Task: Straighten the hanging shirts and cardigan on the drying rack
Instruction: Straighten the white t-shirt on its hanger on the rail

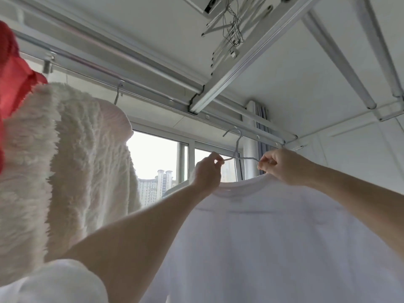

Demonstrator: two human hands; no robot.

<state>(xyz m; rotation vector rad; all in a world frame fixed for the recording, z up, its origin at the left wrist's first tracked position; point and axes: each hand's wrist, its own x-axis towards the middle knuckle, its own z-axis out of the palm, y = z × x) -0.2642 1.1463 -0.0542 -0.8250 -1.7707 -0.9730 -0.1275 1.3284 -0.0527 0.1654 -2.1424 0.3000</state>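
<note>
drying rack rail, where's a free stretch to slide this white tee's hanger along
The silver rack rail is bare between the fluffy cream cardigan's wire hanger hook and the white t-shirt's wire hanger, pinched by the left hand and right hand. Far left is crowded: the cardigan presses against a red garment.

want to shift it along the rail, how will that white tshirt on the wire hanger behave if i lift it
The white t-shirt looks thin and drapes loosely, so it is probably light and floppy. Its wire hanger looks slender, so it may flex or swing.
</note>
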